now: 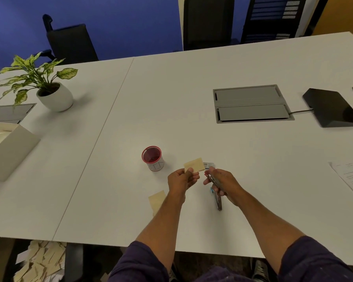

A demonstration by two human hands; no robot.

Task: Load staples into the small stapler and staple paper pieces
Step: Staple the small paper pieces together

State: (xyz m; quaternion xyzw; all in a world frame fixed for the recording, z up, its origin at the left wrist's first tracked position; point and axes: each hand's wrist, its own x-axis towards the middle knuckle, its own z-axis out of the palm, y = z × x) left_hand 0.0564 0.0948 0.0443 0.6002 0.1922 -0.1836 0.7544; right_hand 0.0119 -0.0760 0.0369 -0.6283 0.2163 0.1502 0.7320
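My left hand (181, 180) pinches a small tan paper piece (194, 164) between thumb and fingers, holding it up above the white table (171, 98). My right hand (224, 184) grips a small metal stapler (216, 192), its dark body running down out of my fist toward me. The stapler's front tip sits just right of the paper, a little apart from it. A small staple box (208, 165) lies on the table just behind the paper. Another tan paper piece (157, 199) lies on the table beside my left forearm.
A red mesh cup (152, 158) stands left of the paper. A potted plant (49, 88) and a tissue box (6, 147) sit far left. A grey cable hatch (251, 103), a black device (332, 107) and printed sheets (351, 176) lie right. Paper scraps (41, 261) litter the floor.
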